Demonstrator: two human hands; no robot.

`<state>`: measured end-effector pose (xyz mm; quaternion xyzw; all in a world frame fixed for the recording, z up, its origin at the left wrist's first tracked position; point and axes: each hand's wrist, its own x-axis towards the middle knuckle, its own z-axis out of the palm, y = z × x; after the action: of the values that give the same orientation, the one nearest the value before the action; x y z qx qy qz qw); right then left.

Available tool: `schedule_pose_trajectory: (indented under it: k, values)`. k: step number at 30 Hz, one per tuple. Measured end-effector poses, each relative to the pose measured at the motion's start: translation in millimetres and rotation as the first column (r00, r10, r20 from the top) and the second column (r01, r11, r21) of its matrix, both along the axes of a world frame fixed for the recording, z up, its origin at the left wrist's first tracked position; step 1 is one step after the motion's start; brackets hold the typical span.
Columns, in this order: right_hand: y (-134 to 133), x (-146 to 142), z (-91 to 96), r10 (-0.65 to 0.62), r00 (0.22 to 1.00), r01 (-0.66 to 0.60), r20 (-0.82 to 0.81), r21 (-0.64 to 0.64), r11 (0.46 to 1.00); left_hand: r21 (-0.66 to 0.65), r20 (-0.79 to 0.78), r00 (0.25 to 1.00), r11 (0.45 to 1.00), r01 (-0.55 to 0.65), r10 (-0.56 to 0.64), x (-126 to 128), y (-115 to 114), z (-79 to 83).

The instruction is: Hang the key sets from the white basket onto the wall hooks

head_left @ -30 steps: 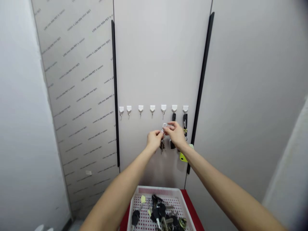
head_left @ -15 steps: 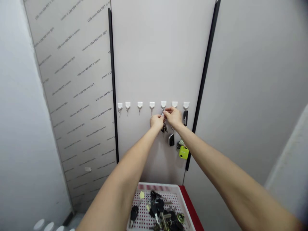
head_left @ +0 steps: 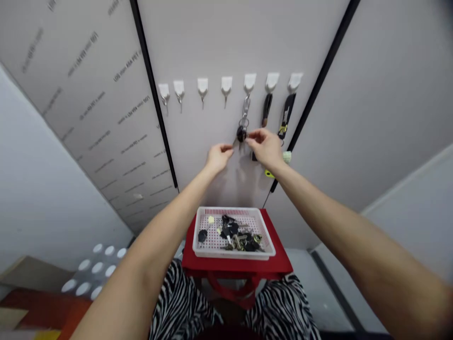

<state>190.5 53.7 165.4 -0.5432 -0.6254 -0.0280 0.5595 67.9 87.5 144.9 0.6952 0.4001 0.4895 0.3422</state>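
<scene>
A bunch of keys (head_left: 241,134) hangs by a ring and a metal chain (head_left: 246,106) from the fifth white hook (head_left: 249,81) on the wall panel. My left hand (head_left: 218,157) is closed at the lower left of the bunch, thumb and fingers pinching the end of one key. On the other side, my right hand (head_left: 266,145) has its thumb and fingertips closed on the edge of the bunch. Behind the right hand, a black strap (head_left: 267,109) and a black lanyard (head_left: 287,113) hang from the two rightmost hooks; what hangs below them is partly hidden.
Below my hands, a white perforated basket (head_left: 233,255) with several keys stands on a red surface (head_left: 279,250). Four hooks to the left, one being a white hook (head_left: 226,84), carry no keys. White-capped bottles (head_left: 83,288) stand at lower left.
The view has tilted down, so the whole basket and my legs show. My hands have moved from the chain near the hook down to the keys, and the chain now hangs free of my fingers.
</scene>
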Motion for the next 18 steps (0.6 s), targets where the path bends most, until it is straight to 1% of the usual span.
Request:
schedule_pose_trajectory:
  k: [2,3,5,6,8,9,10,12,15,18]
  values:
    - [-20,-4,-44.3,0.099,0.994,-0.09,0.042,-0.171,0.981,-0.094,-0.047,0.996,0.993,0.077,-0.082,-18,-22,-41.1]
    - [-30,-7,-67.6,0.158,0.986,-0.138,0.056,-0.272,0.952,-0.142,-0.077,0.992,0.986,0.086,-0.097,-27,-33,-62.2]
    - [-51,-12,-111.3,0.268,0.962,-0.218,0.051,-0.447,0.867,-0.211,-0.133,0.985,0.974,0.085,-0.115,-41,-54,-102.0]
    - [-60,-14,-129.8,0.295,0.954,-0.231,0.046,-0.515,0.826,-0.235,-0.164,0.978,0.968,0.087,-0.128,-46,-62,-119.6]
    - [-74,-18,-157.9,0.31,0.95,-0.228,0.037,-0.595,0.77,-0.259,-0.228,0.961,0.961,0.097,-0.158,-51,-73,-147.9]
    - [-79,-20,-167.2,0.303,0.952,-0.213,0.044,-0.615,0.759,-0.258,-0.262,0.95,0.961,0.102,-0.171,-52,-76,-158.3]
    - [-83,-21,-173.5,0.296,0.954,-0.198,0.055,-0.626,0.754,-0.253,-0.295,0.938,0.962,0.107,-0.182,-52,-78,-166.1]
    - [-87,-23,-179.5,0.288,0.953,-0.17,0.089,-0.632,0.756,-0.242,-0.36,0.91,0.963,0.121,-0.205,-51,-79,-174.7]
    - [-89,-26,-179.5,0.324,0.931,-0.154,0.165,-0.63,0.762,-0.239,-0.443,0.866,0.961,0.138,-0.234,-48,-81,-176.1]
    - [-89,-29,-178.6,0.351,0.903,-0.115,0.249,-0.646,0.755,-0.239,-0.481,0.839,0.959,0.151,-0.252,-48,-82,-173.8]
